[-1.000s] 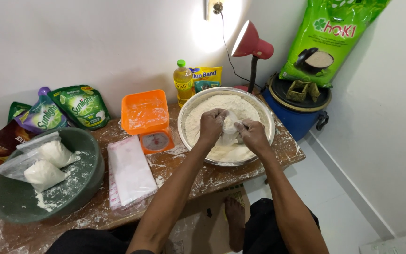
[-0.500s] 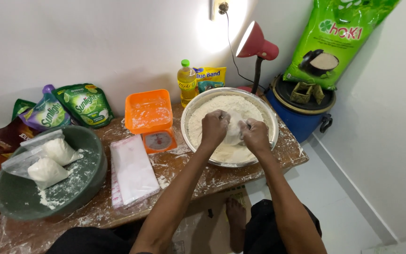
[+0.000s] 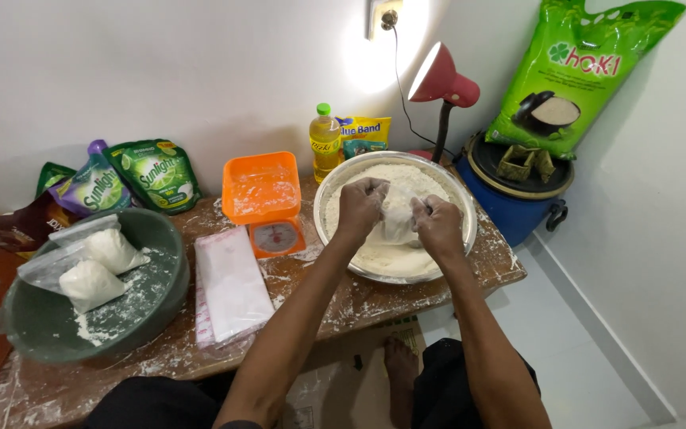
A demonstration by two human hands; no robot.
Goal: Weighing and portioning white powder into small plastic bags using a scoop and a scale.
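Both hands' grip point(image 3: 359, 208) point(image 3: 438, 226) around flour-filled bag point(image 3: 398, 218), above bowl point(image 3: 335, 183).

Shiny metal bowl point(image 3: 335, 179); powdery matt flour point(image 3: 375, 258); thin clear plastic bag point(image 3: 397, 224); rough floured wooden table point(image 3: 375, 306); glossy orange plastic scale point(image 3: 263, 191).

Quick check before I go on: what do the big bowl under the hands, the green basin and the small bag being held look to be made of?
Big bowl: likely metal, steel or aluminium by its silvery, shiny rim. Green basin: probably plastic, a dull, uniform dark green dusted with white powder. Small bag, gripped between left hand and right hand: thin clear plastic film, wrinkled, with white powder showing through.
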